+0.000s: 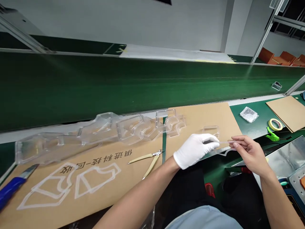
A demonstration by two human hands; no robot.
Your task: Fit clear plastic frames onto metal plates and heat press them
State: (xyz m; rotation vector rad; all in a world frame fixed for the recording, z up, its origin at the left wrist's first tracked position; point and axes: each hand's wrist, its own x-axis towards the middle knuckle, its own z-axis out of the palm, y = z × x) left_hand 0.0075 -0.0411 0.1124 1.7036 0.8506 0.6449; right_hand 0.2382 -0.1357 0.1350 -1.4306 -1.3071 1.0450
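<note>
Two grips working now: my gloved left grip [195, 149] and bare right grip [250, 152] pinch a clear plastic strip [224, 142] between them. It's light, stiff, slippery, best held by its ends!

**Hidden and cut off at my bench**

My gloved left hand [195, 151] and bare right hand [251, 156] cover both ends of the thin clear plastic strip [222, 142] (so I can't make out how it ends). The blue-handled utility knife [11, 187] runs off the left edge, the orange bins [281, 58] run off the right, and the print on the small packet [249, 114] is too small to read.
</note>
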